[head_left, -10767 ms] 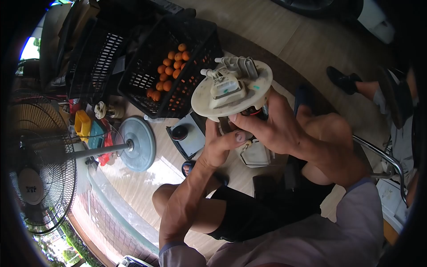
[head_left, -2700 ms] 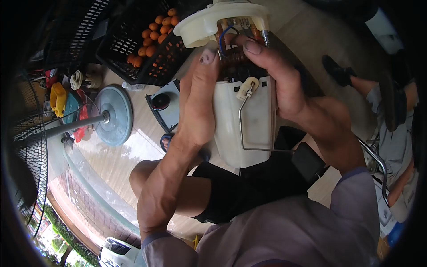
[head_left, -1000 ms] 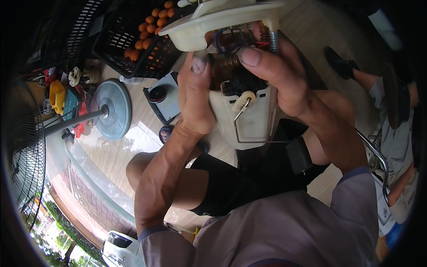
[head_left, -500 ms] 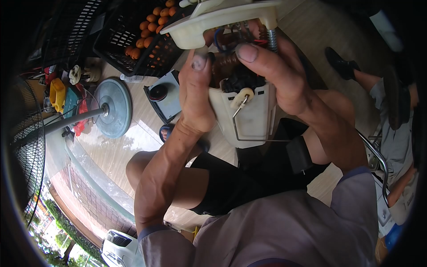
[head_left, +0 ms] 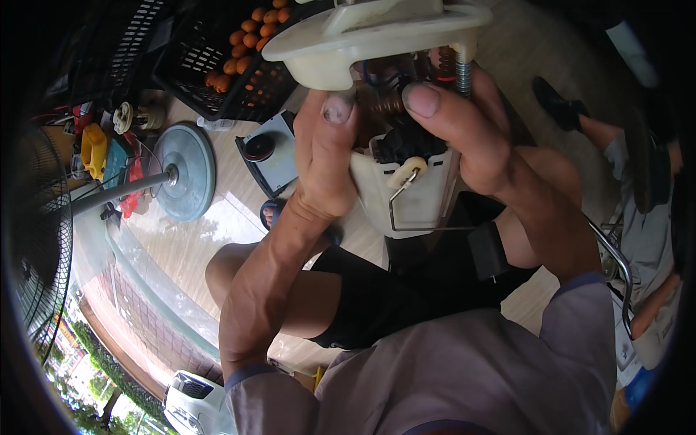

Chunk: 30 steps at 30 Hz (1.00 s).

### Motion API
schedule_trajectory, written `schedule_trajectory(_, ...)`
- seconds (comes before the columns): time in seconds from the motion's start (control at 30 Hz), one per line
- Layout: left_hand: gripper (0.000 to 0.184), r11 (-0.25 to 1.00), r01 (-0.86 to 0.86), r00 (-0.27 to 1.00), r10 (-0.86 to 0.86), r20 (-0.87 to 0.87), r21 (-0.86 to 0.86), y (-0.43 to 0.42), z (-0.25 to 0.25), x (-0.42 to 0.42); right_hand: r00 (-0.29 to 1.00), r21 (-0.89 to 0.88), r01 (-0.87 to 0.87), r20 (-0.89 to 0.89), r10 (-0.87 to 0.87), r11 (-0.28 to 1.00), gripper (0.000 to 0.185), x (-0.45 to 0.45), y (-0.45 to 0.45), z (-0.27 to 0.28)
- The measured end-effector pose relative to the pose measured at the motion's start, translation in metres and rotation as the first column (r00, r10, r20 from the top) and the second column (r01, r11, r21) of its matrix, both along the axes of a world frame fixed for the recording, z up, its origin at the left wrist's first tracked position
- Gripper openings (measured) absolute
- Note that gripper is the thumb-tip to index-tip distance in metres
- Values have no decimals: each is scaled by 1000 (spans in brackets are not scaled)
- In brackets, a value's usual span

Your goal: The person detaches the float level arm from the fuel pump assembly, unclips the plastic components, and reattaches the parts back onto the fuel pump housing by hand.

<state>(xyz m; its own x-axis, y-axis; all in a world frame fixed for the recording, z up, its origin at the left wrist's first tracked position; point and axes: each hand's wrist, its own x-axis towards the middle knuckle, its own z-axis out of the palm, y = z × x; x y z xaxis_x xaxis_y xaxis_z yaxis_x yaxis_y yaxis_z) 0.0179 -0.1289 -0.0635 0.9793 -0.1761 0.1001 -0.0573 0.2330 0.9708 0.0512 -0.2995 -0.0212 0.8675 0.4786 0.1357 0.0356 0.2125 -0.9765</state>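
Note:
A fuel pump module [head_left: 413, 199] hangs upright between my hands, its round off-white flange [head_left: 377, 40] on top, cut off by the upper edge. My left hand [head_left: 328, 148] wraps round its left side, thumb just under the flange. From the right, my right hand [head_left: 471, 134] grips it, the thumb reaching across the gap towards the corrugated tube. Wires and a metal spring [head_left: 462, 72] show between flange and pale body. A bent metal rod runs from a cream pivot [head_left: 407, 172] to a black float [head_left: 487, 251]. Most fingertips are hidden behind the module.
A black crate [head_left: 210, 61] of oranges [head_left: 250, 40] stands at upper left. Below it are a fan's round base [head_left: 185, 172], a grey tray [head_left: 272, 161] and a yellow object [head_left: 94, 151]. Another person's leg [head_left: 600, 134] and a chrome tube [head_left: 612, 254] are at right.
Compared with the early frame, the module is now tipped so its body and float rod show. In the last second it has shifted slightly right, and the flange has come closer, both hands still on it.

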Motion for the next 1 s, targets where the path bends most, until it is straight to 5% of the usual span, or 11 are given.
schedule_trajectory(0.33,74,1000,-16,1000,16,19,3,-2,3,2,999,2,-10,-48,10,1000,41,-1,-2,1)
schedule_trajectory(0.43,73,998,-17,993,10,-114,-65,-2,15,-1,1000,6,14,0,-14,1000,42,-5,0,4)
schedule_trajectory(0.63,58,965,-89,995,95,12,-245,-2,3,-2,976,9,26,215,-28,1000,38,-4,-2,-1)
schedule_trajectory(0.7,57,941,-81,997,81,-13,-329,-3,-1,-3,900,-62,126,428,-87,990,33,-9,0,-12)
schedule_trajectory(0.77,56,963,-66,998,65,-9,-261,1,-7,-5,785,-146,200,615,-70,969,29,-8,-6,-22)
schedule_trajectory(1.0,51,994,-90,987,97,132,-59,10,-7,-6,905,-116,93,424,-35,989,35,-12,-7,-13)
